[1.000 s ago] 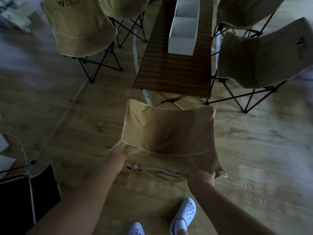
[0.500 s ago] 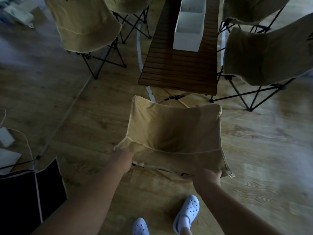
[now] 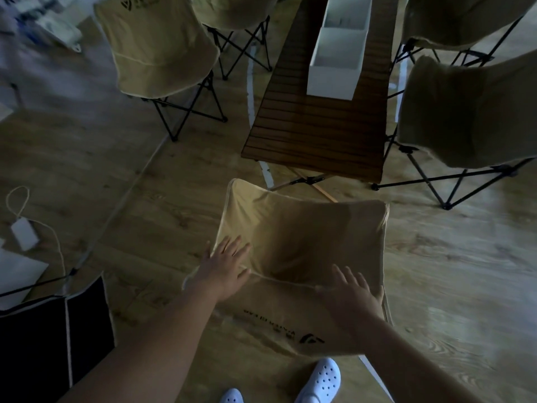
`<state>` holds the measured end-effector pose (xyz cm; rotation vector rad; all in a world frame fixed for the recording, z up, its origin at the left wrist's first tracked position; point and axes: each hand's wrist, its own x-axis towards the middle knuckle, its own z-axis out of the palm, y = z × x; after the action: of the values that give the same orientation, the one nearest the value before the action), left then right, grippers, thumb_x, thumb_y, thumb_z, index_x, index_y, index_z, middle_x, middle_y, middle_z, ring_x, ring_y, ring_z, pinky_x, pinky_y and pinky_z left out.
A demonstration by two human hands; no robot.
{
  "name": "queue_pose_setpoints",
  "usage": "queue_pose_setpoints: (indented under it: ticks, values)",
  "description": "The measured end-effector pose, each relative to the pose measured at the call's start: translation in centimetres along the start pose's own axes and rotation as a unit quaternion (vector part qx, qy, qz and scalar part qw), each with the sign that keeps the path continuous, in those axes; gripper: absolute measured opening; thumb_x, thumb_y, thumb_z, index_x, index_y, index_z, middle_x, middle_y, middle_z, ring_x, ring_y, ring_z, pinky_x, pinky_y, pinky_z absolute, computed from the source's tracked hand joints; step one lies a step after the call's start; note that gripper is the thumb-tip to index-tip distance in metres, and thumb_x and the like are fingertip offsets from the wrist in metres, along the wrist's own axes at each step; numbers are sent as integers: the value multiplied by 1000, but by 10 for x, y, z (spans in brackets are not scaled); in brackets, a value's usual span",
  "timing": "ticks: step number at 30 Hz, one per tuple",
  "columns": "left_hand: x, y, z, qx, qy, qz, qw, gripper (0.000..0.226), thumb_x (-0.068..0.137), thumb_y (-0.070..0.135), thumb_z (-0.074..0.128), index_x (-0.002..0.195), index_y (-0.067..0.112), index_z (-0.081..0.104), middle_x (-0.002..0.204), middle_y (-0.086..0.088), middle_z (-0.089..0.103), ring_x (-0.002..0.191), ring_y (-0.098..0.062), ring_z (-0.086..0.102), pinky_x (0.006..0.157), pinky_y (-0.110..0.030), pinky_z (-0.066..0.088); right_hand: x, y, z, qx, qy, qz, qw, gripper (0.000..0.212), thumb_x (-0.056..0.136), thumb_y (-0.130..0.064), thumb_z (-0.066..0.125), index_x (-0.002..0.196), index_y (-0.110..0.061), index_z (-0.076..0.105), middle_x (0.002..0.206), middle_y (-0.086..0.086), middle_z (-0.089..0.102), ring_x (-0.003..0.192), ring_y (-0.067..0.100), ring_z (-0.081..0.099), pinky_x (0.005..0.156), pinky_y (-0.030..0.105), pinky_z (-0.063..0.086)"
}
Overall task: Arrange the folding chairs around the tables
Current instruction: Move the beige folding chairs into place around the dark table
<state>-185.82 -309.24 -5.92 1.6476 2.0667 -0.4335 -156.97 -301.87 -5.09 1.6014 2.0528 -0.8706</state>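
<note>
While both hands were spread flat with the fingers splayed, neither pinched anything. Whether the palms pressed the cloth or hung just above it could not be told. The left hand (image 3: 225, 264) lay over the near left corner of the beige folding chair (image 3: 302, 245), its fingertips pointing toward one o'clock. The right hand (image 3: 353, 290) lay over the seam at the chair's near right side, at about four o'clock from the left one.

That chair stood on the wooden floor (image 3: 453, 271) at the short end of the tabletop (image 3: 319, 126), its far fabric edge just short of the tabletop's near edge, over the crossed table legs. A white box (image 3: 337, 62) sat on the tabletop toward twelve o'clock. Other beige chairs flanked the tabletop: one at eleven o'clock (image 3: 162, 50), another beyond it (image 3: 235, 10), one at two o'clock (image 3: 470, 112) close beside the tabletop's right edge, and another past that (image 3: 462, 18).

Open floor lay at three o'clock and at nine o'clock of the near chair. A black fabric panel (image 3: 49, 341) sat at eight o'clock, with a white adapter and cord (image 3: 24, 234) at nine o'clock. White clogs (image 3: 321, 382) showed at six o'clock, just behind the chair's printed back.
</note>
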Motion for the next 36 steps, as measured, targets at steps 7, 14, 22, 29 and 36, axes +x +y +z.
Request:
queue_pose_setpoints:
  ticks: [7, 14, 22, 29, 36]
  values:
    - [57, -9, -33, -26, -57, 13, 998, 52, 94, 32, 47, 145, 21, 42, 149, -1, 43, 133, -26, 44, 104, -44, 42, 42, 2, -17, 11, -11, 44, 999, 64, 91, -68, 34, 146, -35, 34, 150, -8, 41, 140, 23, 34, 112, 61, 24]
    - [144, -58, -84, -5, -118, 92, 989, 44, 97, 31, 45, 139, 18, 47, 142, -8, 49, 126, -28, 50, 96, -35, 44, 80, -42, -48, 66, 4, 133, 989, 53, 94, -63, 38, 138, -35, 44, 141, -8, 50, 131, 22, 47, 111, 56, 30]
    - [243, -117, -176, -8, -188, 178, 966, 44, 99, 28, 45, 141, 20, 49, 144, -5, 48, 124, -24, 50, 101, -37, 44, 109, -166, -83, 164, 17, 229, 959, 48, 97, -58, 35, 134, -30, 47, 135, -3, 55, 126, 25, 51, 111, 57, 29]
    - [289, -174, -261, 41, -167, 182, 968, 37, 99, 29, 46, 133, 24, 57, 135, -4, 55, 118, -23, 54, 99, -39, 47, 142, -254, -145, 200, 30, 208, 957, 49, 98, -47, 40, 143, -25, 42, 145, 0, 47, 133, 26, 45, 116, 58, 21]
    - [300, -209, -293, 20, -142, 194, 971, 35, 99, 28, 46, 132, 24, 57, 131, -3, 55, 114, -22, 55, 92, -34, 48, 163, -292, -180, 130, 48, 164, 977, 47, 94, -51, 40, 134, -30, 49, 137, -3, 50, 127, 25, 48, 110, 61, 31]
